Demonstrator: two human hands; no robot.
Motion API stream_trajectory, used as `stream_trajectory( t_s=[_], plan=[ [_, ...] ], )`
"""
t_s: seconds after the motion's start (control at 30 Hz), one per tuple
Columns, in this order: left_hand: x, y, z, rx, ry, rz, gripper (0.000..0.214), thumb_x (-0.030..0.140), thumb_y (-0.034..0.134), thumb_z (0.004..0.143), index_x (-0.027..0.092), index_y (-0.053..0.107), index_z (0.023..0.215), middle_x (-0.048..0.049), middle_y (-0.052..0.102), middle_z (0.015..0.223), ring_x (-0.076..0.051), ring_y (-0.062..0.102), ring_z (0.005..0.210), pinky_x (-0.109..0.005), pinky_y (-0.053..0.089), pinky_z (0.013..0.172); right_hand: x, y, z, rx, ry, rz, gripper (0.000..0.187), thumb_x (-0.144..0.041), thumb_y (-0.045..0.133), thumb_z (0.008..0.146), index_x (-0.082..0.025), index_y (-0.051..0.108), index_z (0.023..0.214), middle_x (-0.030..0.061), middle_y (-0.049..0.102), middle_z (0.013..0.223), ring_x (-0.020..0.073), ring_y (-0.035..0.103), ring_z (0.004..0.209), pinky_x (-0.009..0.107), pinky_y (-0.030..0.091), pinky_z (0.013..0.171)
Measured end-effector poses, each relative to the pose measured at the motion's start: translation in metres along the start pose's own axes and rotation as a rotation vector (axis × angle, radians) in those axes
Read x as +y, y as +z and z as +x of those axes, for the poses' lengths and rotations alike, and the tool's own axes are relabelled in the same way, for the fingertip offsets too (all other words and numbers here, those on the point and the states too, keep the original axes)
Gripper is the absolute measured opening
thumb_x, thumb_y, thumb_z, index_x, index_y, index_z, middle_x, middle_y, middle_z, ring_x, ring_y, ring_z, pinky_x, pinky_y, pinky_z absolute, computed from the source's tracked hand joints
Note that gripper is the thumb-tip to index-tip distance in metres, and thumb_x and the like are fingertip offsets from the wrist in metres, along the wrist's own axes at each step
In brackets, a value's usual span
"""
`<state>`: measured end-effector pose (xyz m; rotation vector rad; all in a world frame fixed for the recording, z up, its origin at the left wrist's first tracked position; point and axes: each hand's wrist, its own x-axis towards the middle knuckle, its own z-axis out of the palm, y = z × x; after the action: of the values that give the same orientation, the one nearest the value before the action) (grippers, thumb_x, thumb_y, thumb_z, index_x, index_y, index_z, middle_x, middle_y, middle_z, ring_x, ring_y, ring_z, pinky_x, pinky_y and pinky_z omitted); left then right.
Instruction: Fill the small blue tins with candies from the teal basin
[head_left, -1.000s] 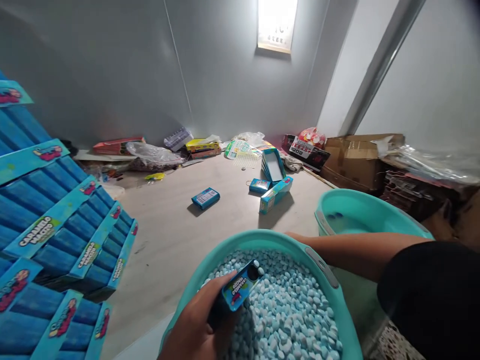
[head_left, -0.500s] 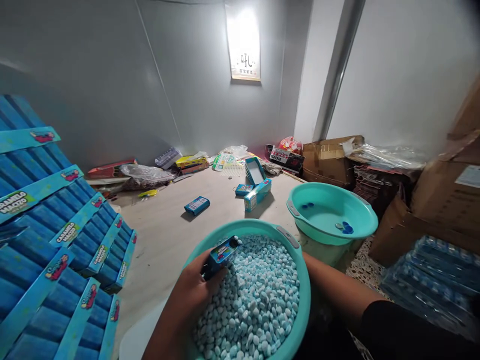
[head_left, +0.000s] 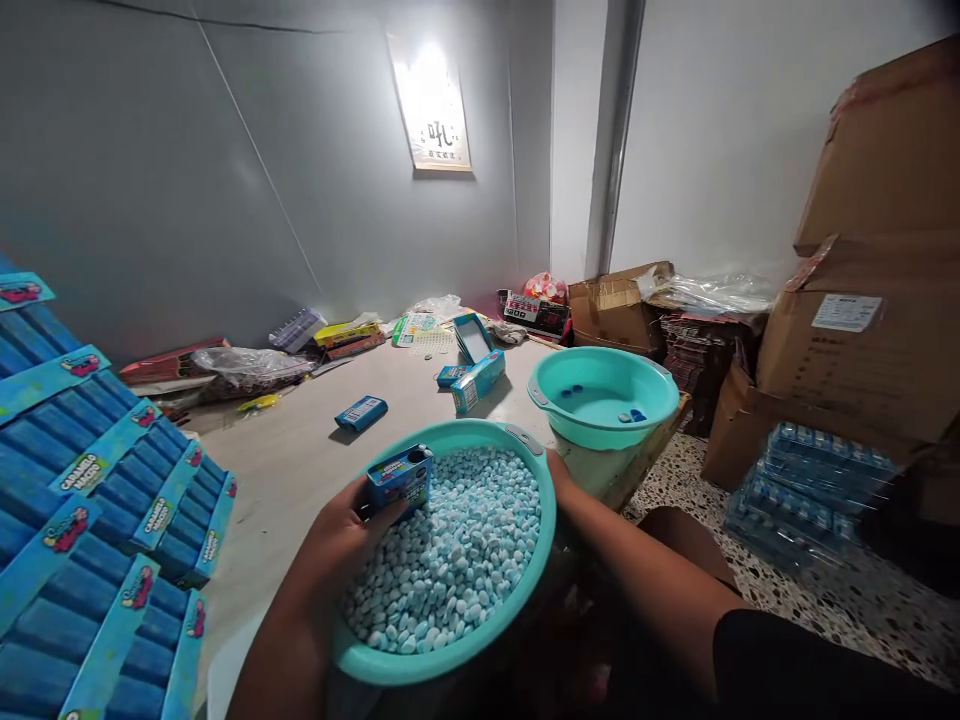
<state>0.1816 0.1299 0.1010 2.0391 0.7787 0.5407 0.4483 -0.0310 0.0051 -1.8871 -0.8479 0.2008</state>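
My left hand [head_left: 341,530] is closed round a small blue candy box [head_left: 400,478], held over the near-left part of a teal basin [head_left: 545,545] filled with pale blue and white candies [head_left: 457,545]. The box's open top with a dark hole faces up and right. My right hand [head_left: 559,468] rests against the basin's far right rim; its fingers are hidden behind the rim.
Stacks of blue display cartons [head_left: 97,500] fill the left. A second teal basin [head_left: 604,398] with a few blue caps stands at the table's right corner. Loose blue boxes [head_left: 361,412] and an open carton [head_left: 474,340] lie further back. Cardboard boxes [head_left: 862,330] and shrink-wrapped packs [head_left: 810,480] sit on the floor at right.
The view has swung right and pulled back, showing more floor and cardboard boxes. My left hand has tipped the small box more upright above the candies. My right arm stays by the basin's rim.
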Motion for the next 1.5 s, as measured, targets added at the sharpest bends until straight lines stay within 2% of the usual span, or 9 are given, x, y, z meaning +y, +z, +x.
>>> stream_trajectory(
  t_s=[0.23, 0.6, 0.73, 0.83, 0.93, 1.07, 1.2, 1.33, 1.5],
  plan=[
    [0.004, 0.002, -0.002, 0.012, 0.022, 0.0, 0.06, 0.056, 0.072, 0.072, 0.016, 0.064, 0.116, -0.0095, 0.075, 0.11, -0.031, 0.068, 0.103, -0.045, 0.051, 0.097, 0.003, -0.01, -0.005, 0.086, 0.034, 0.138, 0.043, -0.056, 0.055, 0.08, -0.02, 0.05, 0.058, 0.0009, 0.056, 0.06, 0.0174, 0.049, 0.066, 0.029, 0.038, 0.062],
    [0.006, 0.004, -0.005, 0.097, -0.025, 0.069, 0.054, 0.062, 0.068, 0.073, 0.021, 0.069, 0.109, -0.0072, 0.077, 0.103, -0.031, 0.072, 0.096, -0.042, 0.057, 0.086, -0.024, -0.013, -0.041, 0.429, 0.039, 0.447, 0.048, -0.062, 0.038, 0.091, -0.025, 0.032, 0.061, -0.0032, 0.035, 0.057, 0.0143, 0.036, 0.054, 0.028, 0.034, 0.052],
    [0.001, 0.01, -0.005, 0.127, -0.041, 0.048, 0.057, 0.066, 0.066, 0.073, 0.023, 0.068, 0.111, -0.0054, 0.077, 0.102, -0.031, 0.072, 0.096, -0.04, 0.057, 0.085, -0.037, -0.06, -0.029, 0.493, -0.133, 0.338, 0.05, -0.056, 0.043, 0.093, -0.024, 0.028, 0.057, -0.0033, 0.029, 0.055, 0.0141, 0.033, 0.054, 0.029, 0.032, 0.053],
    [-0.001, 0.014, -0.003, 0.124, -0.034, 0.067, 0.057, 0.065, 0.066, 0.074, 0.025, 0.068, 0.115, -0.0043, 0.076, 0.106, -0.031, 0.071, 0.1, -0.039, 0.056, 0.09, -0.05, -0.111, 0.006, 0.482, -0.162, -0.026, 0.047, -0.051, 0.042, 0.095, -0.023, 0.039, 0.057, -0.0007, 0.038, 0.058, 0.0151, 0.039, 0.058, 0.03, 0.039, 0.059],
    [0.006, 0.014, -0.001, 0.104, -0.018, 0.102, 0.055, 0.061, 0.065, 0.077, 0.025, 0.067, 0.119, -0.0049, 0.075, 0.112, -0.03, 0.069, 0.106, -0.04, 0.053, 0.096, -0.06, -0.136, 0.036, 0.431, -0.143, -0.381, 0.033, -0.04, 0.046, 0.092, -0.017, 0.066, 0.082, 0.0112, 0.055, 0.09, 0.0243, 0.054, 0.089, 0.042, 0.046, 0.091],
    [0.031, 0.009, 0.005, -0.027, -0.015, 0.136, 0.051, 0.054, 0.062, 0.082, 0.023, 0.063, 0.123, -0.0085, 0.072, 0.117, -0.03, 0.067, 0.109, -0.041, 0.053, 0.096, -0.081, -0.109, 0.04, 0.257, -0.232, -0.387, 0.036, -0.032, 0.047, 0.092, -0.013, 0.07, 0.112, 0.0201, 0.047, 0.133, 0.0336, 0.046, 0.127, 0.052, 0.033, 0.112],
    [0.055, 0.009, 0.019, -0.042, 0.007, 0.187, 0.05, 0.055, 0.058, 0.085, 0.021, 0.061, 0.121, -0.0096, 0.073, 0.11, -0.028, 0.069, 0.097, -0.037, 0.056, 0.083, -0.123, -0.056, 0.029, -0.272, -0.463, -0.082, 0.036, -0.033, 0.05, 0.096, -0.018, 0.063, 0.125, 0.013, 0.052, 0.141, 0.0241, 0.051, 0.129, 0.04, 0.041, 0.11],
    [0.048, 0.017, 0.035, 0.042, 0.066, 0.207, 0.048, 0.059, 0.059, 0.083, 0.021, 0.063, 0.113, -0.0065, 0.075, 0.098, -0.025, 0.07, 0.086, -0.031, 0.056, 0.071, -0.148, -0.018, 0.032, -0.316, -0.527, 0.005, 0.034, -0.029, 0.055, 0.095, -0.017, 0.064, 0.125, 0.0106, 0.067, 0.116, 0.0195, 0.063, 0.104, 0.031, 0.05, 0.095],
    [0.014, 0.019, 0.047, 0.074, 0.0, 0.234, 0.053, 0.065, 0.063, 0.075, 0.023, 0.065, 0.109, -0.004, 0.076, 0.092, -0.027, 0.073, 0.081, -0.03, 0.058, 0.062, -0.14, 0.001, 0.034, -0.261, -0.671, -0.259, 0.027, -0.021, 0.051, 0.094, -0.014, 0.069, 0.112, 0.0122, 0.067, 0.102, 0.0211, 0.06, 0.092, 0.033, 0.052, 0.086]
  ],
)
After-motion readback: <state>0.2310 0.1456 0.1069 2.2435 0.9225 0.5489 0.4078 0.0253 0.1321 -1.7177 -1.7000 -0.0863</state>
